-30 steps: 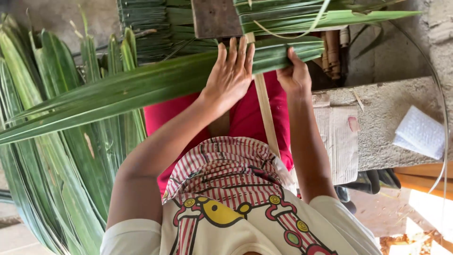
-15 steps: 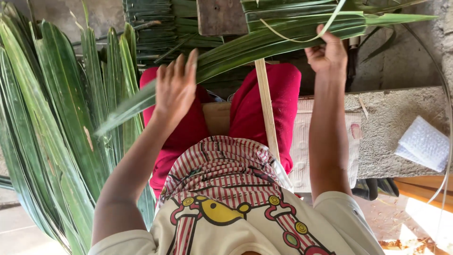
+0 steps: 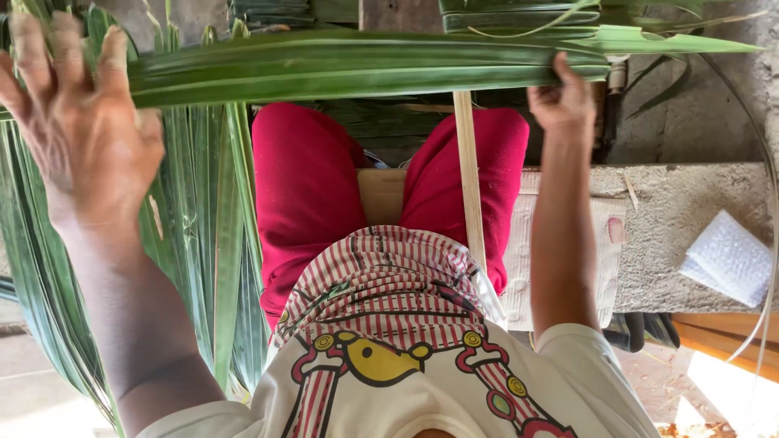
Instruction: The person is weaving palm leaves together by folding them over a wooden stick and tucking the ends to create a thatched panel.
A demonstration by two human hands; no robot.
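I found the long green leaf (image 3: 357, 66) lying level above the red-clad lap (image 3: 308, 186); I judged it light, pliant, best gripped near its ends. Right hand (image 3: 564, 101) pinched it; left hand (image 3: 77, 130) spread, apart.

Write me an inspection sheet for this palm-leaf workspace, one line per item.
Surface: rough concrete ledge under the seated person, with a pale cloth spread on it.
Job's things: long green palm leaf lying crosswise at the top; a pale wooden slat runs down between the red-trousered knees.
Clutter: white bubble-wrap piece on the ledge; thin dry strips at the right edge.
Grippers: right hand grips the leaf's edge; left hand is spread open, fingers splayed, by the leaf's left end.
Cables: nothing seen.
Surroundings: a sheaf of loose green leaves hangs at the left; stacked leaf work at the top; bare floor below.
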